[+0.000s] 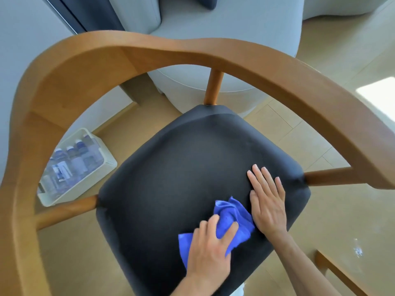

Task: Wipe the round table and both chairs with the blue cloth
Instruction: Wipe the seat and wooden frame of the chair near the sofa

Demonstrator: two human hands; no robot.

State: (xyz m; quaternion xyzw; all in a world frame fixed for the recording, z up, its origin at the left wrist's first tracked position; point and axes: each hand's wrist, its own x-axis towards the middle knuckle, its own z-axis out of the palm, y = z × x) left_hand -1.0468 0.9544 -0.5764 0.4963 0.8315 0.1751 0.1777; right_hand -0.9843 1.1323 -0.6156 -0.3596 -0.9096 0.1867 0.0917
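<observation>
Nearest the viewer, the left hand (210,246) lies on the blue cloth (230,225), fingers curled and bunching a fold of it against the dark seat cushion (181,178). The cloth sits on the near right part of the seat, crumpled, with 1 corner trailing toward the front edge. Just beside it, touching its right side, the right hand (267,201) rests flat on the cushion, fingers spread and holding nothing; it appears to steady the chair.

The cloth looks light, soft and limp, probably microfibre: it will fold and slide under the palm rather than keep a shape, so a broad grip over a gathered wad, as here, should control it better than a pinch at 1 corner. The padded seat should give slightly under pressure.

Farther out, the curved wooden armrest and back rail (149,54) rings the seat, borne on wooden struts. On the floor to the left stands a white bin (106,161) of plastic bottles (70,163). Beyond the rail lies a grey sofa (235,28). The round table is not in view; part of another wooden frame (333,272) shows at lower right.
</observation>
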